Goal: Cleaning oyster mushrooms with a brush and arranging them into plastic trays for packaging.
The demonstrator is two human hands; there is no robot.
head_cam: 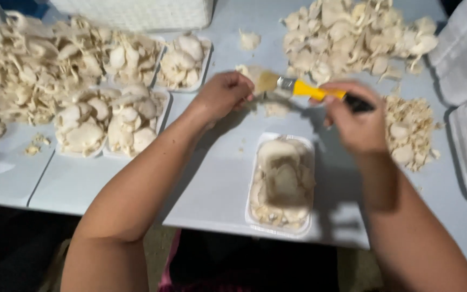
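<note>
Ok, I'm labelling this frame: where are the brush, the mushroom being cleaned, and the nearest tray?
brush (312, 90): head view, yellow handle.
mushroom (251, 72): head view, cap above left hand.
tray (256, 216): head view, left rim.

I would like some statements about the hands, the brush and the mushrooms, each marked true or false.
1. The right hand holds a brush with a yellow handle. True.
2. The left hand holds a knife. False: it holds a mushroom.
3. The tray nearest the person is empty. False: it holds mushrooms.
4. Filled trays lie on the left of the table. True.
</note>
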